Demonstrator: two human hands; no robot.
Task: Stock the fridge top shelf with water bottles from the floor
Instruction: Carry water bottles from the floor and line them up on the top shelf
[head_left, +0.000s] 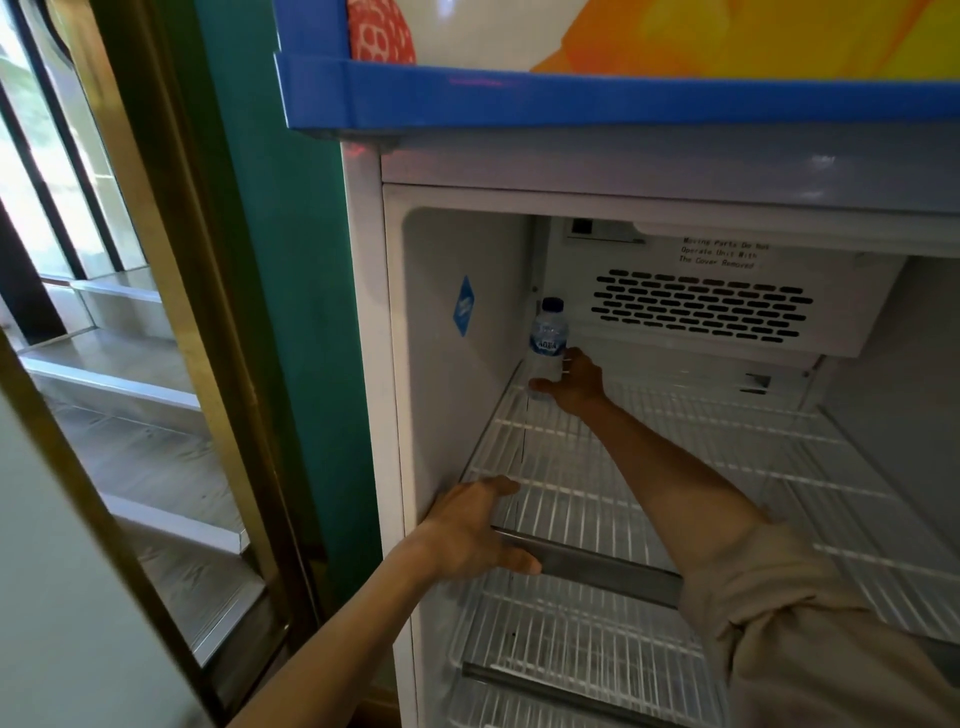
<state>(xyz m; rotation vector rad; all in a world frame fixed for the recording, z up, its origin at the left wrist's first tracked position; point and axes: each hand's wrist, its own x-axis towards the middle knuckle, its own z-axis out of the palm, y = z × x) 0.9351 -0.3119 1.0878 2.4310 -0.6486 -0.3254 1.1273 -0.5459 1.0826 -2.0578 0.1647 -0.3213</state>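
Observation:
A small clear water bottle (548, 340) with a blue cap and blue label stands upright in the far left corner of the fridge's top wire shelf (701, 467). My right hand (574, 382) reaches deep into the fridge and is wrapped around the bottle's lower half. My left hand (475, 527) grips the front left corner of the same shelf, thumb on the metal front rail, fingers against the fridge's left wall. Apart from that bottle the top shelf is bare.
A white fan housing (701, 306) with dark vent slots hangs at the back, low over the shelf. A second wire shelf (571, 649) lies below. Left of the fridge are a teal wall (291, 312) and a gold-framed glass door (156, 338).

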